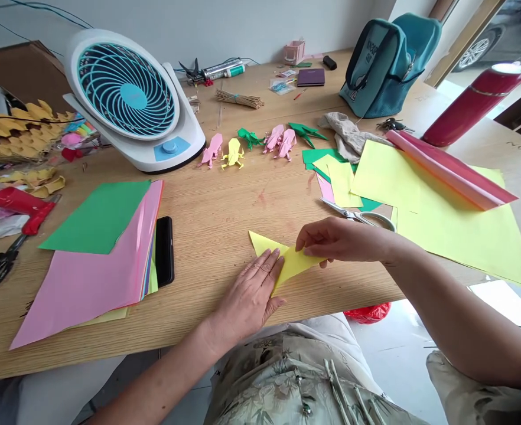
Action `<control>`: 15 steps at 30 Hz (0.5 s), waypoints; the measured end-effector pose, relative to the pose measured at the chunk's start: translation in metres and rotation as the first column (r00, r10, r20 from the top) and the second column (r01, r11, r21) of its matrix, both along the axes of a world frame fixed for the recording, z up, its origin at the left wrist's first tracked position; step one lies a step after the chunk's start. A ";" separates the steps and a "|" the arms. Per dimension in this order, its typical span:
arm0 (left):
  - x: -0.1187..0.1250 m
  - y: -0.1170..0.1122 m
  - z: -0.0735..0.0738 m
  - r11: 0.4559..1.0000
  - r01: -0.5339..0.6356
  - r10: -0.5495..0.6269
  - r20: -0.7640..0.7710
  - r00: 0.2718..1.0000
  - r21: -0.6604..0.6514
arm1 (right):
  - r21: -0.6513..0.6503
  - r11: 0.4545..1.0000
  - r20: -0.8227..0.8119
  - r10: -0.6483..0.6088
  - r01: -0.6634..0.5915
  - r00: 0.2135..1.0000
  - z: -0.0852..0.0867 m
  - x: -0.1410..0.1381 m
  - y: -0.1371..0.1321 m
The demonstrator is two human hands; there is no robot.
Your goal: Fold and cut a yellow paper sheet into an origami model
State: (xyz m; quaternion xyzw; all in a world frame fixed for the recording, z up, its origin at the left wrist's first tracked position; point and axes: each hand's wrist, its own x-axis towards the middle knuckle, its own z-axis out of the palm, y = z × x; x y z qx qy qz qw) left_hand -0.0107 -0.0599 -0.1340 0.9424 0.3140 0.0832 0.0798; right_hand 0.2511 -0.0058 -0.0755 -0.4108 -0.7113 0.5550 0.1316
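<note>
A small yellow paper piece (289,265), partly folded, lies near the front edge of the wooden table (225,206). My left hand (249,295) lies flat on its left part, fingers stretched out and pressing it down. My right hand (338,239) pinches the paper's upper right flap with thumb and fingers. A pointed corner of the paper sticks out to the upper left of my left hand.
A stack of coloured sheets (101,260) and a black phone (164,251) lie to the left. Scissors (358,215), yellow sheets (442,218) and a pink roll (451,168) lie to the right. Folded paper frogs (260,144), a fan (130,97), a teal bag (384,62) and a red bottle (473,103) stand behind.
</note>
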 end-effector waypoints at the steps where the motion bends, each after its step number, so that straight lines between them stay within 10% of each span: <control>1: 0.000 -0.001 0.001 1.000 -0.008 0.008 0.001 1.000 -0.012 | -0.023 1.000 -0.043 -0.022 0.021 0.999 0.000 0.001 -0.001; 7: -0.001 -0.002 -0.002 0.997 -0.056 0.056 0.004 0.998 -0.060 | -0.146 0.937 -0.302 -0.347 0.317 0.888 -0.014 -0.010 -0.017; 10: -0.002 -0.002 -0.001 0.995 -0.072 0.073 0.004 0.997 -0.069 | 0.190 0.897 -0.209 -0.360 0.398 0.909 -0.028 -0.016 -0.030; 15: -0.001 -0.003 0.003 0.994 -0.077 0.079 0.013 0.997 -0.074 | 0.696 0.717 0.109 -0.124 0.013 0.986 -0.045 -0.015 -0.046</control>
